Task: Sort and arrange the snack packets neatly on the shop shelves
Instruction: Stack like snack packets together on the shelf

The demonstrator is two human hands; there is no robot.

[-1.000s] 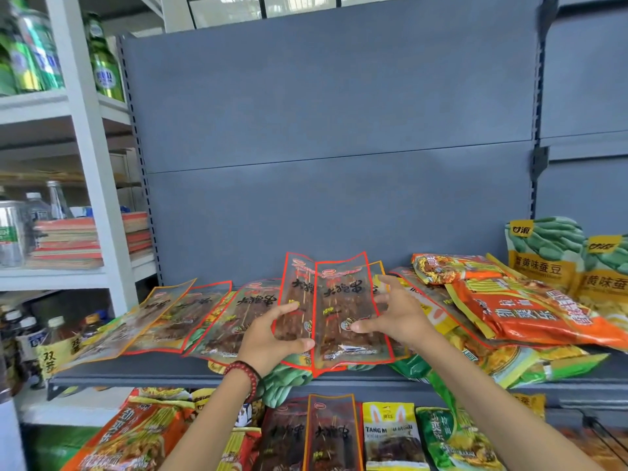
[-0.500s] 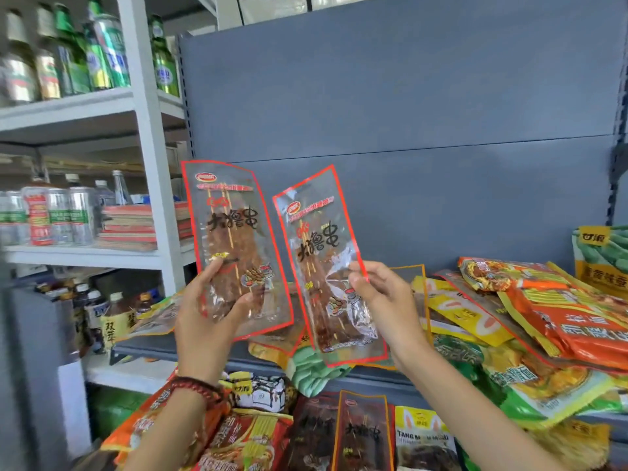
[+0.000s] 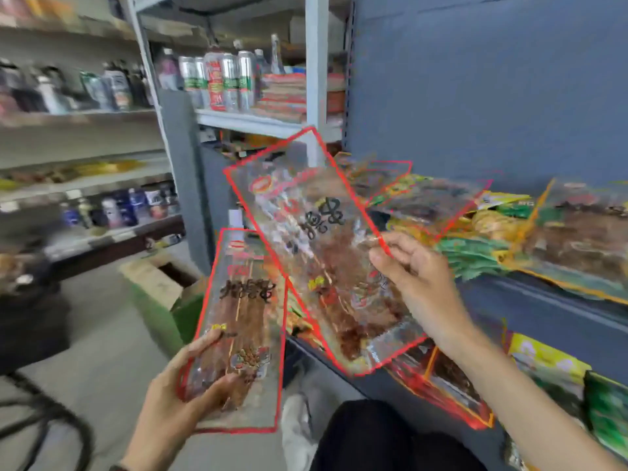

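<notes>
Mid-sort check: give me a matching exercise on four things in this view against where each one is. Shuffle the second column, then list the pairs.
Things:
1. lower skewer packet
2. tilted skewer packet
3. drink cans
4. cardboard box

Places:
A. on the floor
B. on the white shelf
C. in the grip of the left hand
D. pinched at its edge by the right hand

Pairs: 1-C, 2-D, 3-B, 4-A

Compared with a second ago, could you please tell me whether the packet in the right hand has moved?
Yes. The packet in the right hand has lifted off the grey shelf and come left, past its front edge.
</notes>
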